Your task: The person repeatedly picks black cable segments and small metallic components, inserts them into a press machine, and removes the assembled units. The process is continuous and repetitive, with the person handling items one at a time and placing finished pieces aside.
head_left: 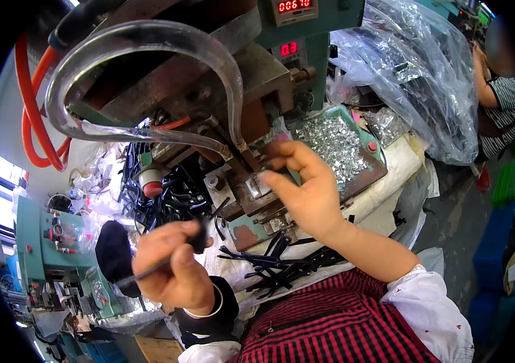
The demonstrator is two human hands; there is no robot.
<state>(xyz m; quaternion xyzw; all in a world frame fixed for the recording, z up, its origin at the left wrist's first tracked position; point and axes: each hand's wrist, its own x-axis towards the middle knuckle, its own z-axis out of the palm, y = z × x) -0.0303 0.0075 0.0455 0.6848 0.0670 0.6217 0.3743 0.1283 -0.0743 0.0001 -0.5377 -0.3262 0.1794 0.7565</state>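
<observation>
My left hand (pixel 173 266), blurred by motion, is closed on a thin black strip (pixel 144 273) left of the press. A dark blurred piece (pixel 199 237) shows at its fingertips; whether it belongs to the strip I cannot tell. My right hand (pixel 309 190) reaches into the press, thumb and fingers drawn together beside the small metal die (pixel 257 186). Whatever lies between those fingertips is too small and hidden to name. Between my forearms lies a loose pile of slim black strips (pixel 281 260), some with bent ends.
A clear hose (pixel 148 30) loops over the press's left side. Right of the die, a tray (pixel 363 181) holds many small silvery pieces. More black strips (pixel 176 196) lie behind a red button (pixel 152 189). Clear plastic sheeting (pixel 414 78) bulges back right, near another person (pixel 502 103).
</observation>
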